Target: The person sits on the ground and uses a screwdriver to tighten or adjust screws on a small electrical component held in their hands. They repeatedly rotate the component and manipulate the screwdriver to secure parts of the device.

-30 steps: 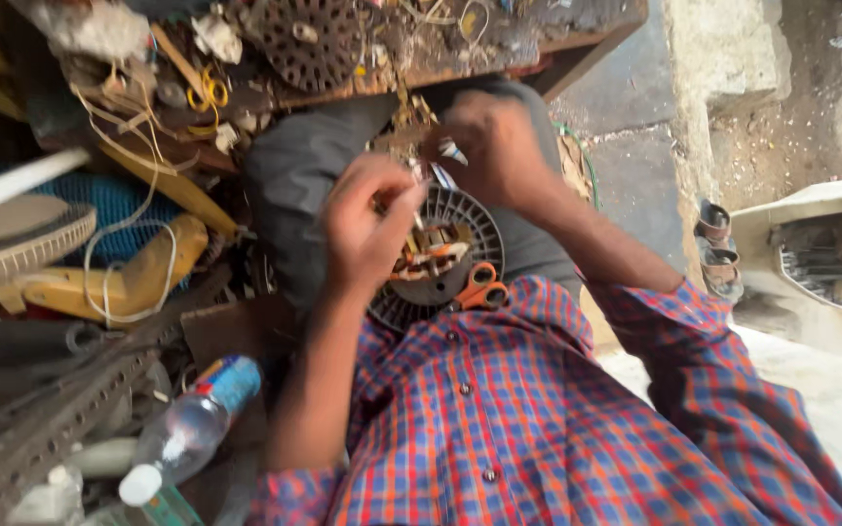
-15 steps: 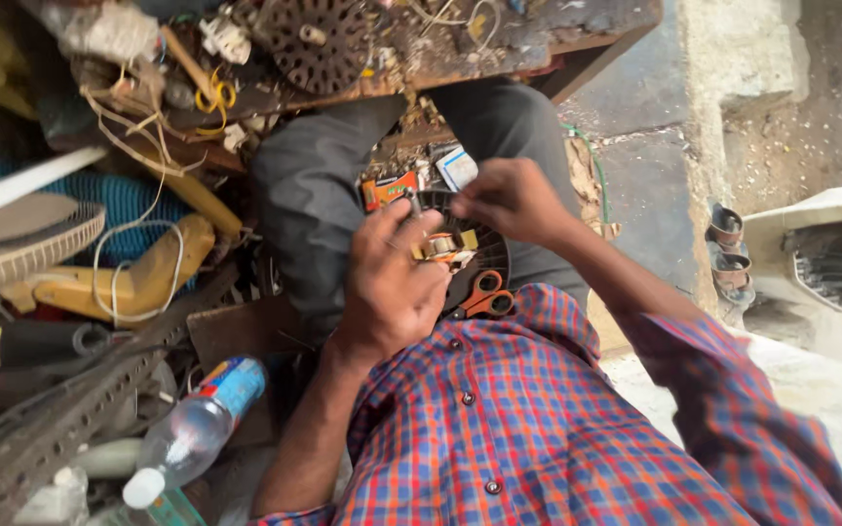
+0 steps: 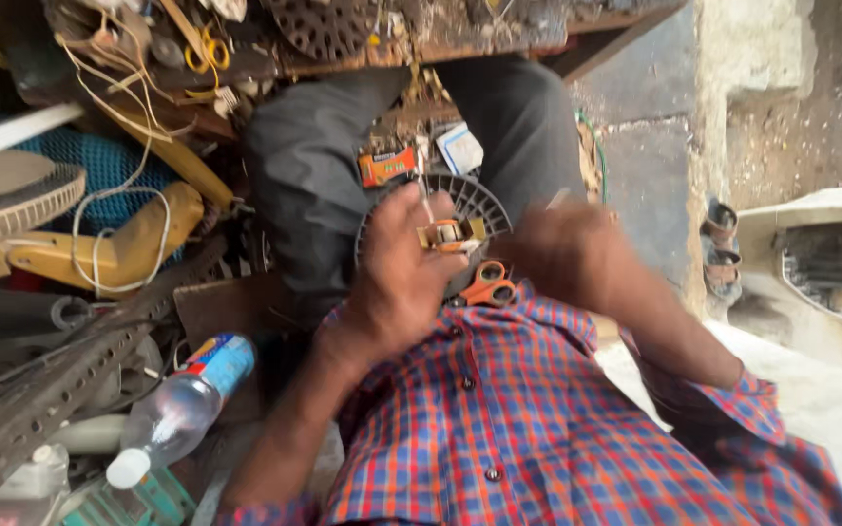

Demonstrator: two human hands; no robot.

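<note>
Fan motor (image 3: 445,234) with its round slotted housing rests on our lap, copper windings exposed at the centre, so it lies opened up and nothing yet closes it. Our left hand (image 3: 397,278) presses curled fingers onto the core; our right hand (image 3: 567,253) is blurred just right of it, and we cannot tell its grip. Left lie a yellow casing (image 3: 119,244) and plastic bottle (image 3: 182,404); orange scissors (image 3: 484,285) crowd the near rim.
</note>
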